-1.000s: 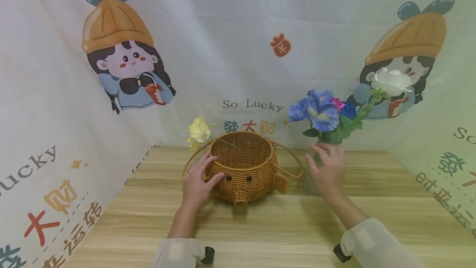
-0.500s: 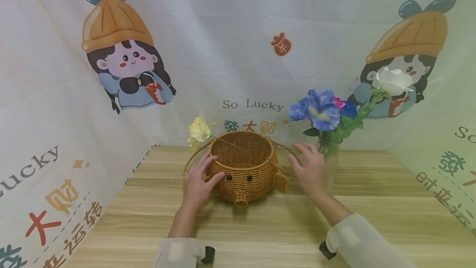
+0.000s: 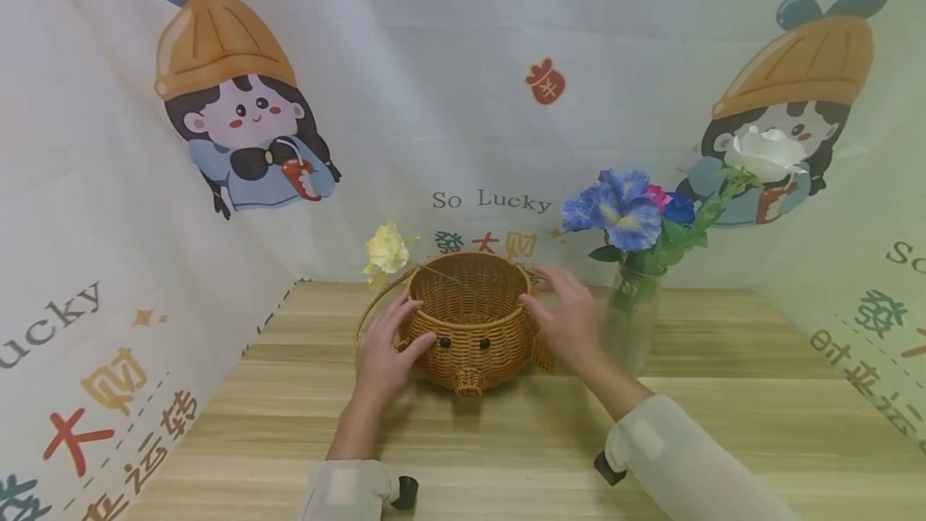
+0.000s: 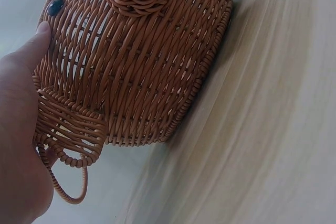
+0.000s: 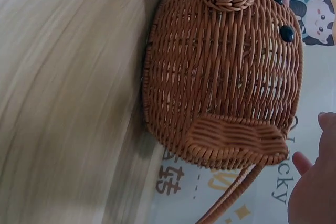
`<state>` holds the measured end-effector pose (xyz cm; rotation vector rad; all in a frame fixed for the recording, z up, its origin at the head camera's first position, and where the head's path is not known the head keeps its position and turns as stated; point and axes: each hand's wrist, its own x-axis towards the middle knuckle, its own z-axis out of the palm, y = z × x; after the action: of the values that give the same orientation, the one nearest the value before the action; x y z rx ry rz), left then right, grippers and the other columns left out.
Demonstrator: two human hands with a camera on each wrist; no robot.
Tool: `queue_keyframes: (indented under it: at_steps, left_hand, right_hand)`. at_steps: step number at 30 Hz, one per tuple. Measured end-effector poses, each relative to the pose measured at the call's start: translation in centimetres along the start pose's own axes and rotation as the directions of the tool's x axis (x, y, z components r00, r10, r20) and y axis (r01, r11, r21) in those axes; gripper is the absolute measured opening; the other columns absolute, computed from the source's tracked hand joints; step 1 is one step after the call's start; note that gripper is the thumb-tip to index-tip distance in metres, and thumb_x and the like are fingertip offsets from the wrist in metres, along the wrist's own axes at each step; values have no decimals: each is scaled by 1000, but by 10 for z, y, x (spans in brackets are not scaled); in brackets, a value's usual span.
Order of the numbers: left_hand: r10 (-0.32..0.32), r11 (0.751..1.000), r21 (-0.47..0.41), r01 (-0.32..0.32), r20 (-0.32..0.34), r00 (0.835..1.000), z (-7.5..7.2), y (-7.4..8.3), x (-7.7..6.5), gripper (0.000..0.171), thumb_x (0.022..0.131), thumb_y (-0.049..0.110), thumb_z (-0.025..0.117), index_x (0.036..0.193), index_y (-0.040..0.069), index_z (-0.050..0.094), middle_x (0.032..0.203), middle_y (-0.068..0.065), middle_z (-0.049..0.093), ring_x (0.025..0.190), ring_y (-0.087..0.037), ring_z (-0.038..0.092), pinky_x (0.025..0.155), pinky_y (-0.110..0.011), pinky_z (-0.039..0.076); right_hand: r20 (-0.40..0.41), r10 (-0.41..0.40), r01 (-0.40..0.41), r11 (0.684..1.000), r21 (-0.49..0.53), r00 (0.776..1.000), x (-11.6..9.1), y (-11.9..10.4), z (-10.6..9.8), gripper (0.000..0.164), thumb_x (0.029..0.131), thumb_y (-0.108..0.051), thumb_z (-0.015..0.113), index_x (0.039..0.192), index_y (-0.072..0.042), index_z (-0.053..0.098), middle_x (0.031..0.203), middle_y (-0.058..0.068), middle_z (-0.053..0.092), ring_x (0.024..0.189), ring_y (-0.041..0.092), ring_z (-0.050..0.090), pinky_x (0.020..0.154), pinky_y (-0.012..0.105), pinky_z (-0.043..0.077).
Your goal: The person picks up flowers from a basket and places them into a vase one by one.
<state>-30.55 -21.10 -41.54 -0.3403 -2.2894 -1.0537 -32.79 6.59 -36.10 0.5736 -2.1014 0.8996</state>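
An orange-brown wicker basket [image 3: 473, 356] with black eyes, a snout and ear flaps stands upright on the wooden table. My left hand [image 3: 382, 354] grips its left side, thumb on the front by an eye; the left wrist view shows the thumb [image 4: 32, 48] there. At the basket's right side is my right hand [image 3: 575, 324], fingers spread near the rim. In the right wrist view, its visible fingertips stand apart from the wicker. A yellow artificial flower [image 3: 388, 248] leans out over the left rim, its stem inside the basket.
Right of the basket stands a clear vase [image 3: 637, 328] with blue flowers [image 3: 620, 211], a pink one and a tall white one [image 3: 765, 153]. A printed cloth [image 3: 448, 87] hangs behind and at both sides of the table [image 3: 499, 465].
My right hand has moved left from the vase to the right side of the basket. My left hand, the basket and the yellow flower have stayed in place.
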Motion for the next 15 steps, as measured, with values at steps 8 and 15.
queue_keyframes:
  at_steps: [8, 15]
  left_hand:
    - [31, 999, -8, -31, -27, 999, 0, -1, 0, 51, 84, 34, 75, 130, 17, 61, 150, -2, 43, 131, -35, 41, 105, -61, 25]
    - [21, 1000, -17, -22, -17, 1000, -1, 1, 0, 51, 84, 34, 75, 131, 18, 61, 150, 0, 43, 132, -35, 41, 106, -61, 24]
  right_hand:
    - [107, 52, -51, 999, -8, 993, 11, -13, 13, 51, 86, -24, 76, 133, -13, 58, 127, 8, 60, 99, 22, 65, 75, 41, 54]
    - [150, 64, -69, 997, 23, 987, 20, -17, 28, 56, 87, -25, 75, 137, -14, 53, 131, 10, 56, 100, 24, 66, 80, 42, 54]
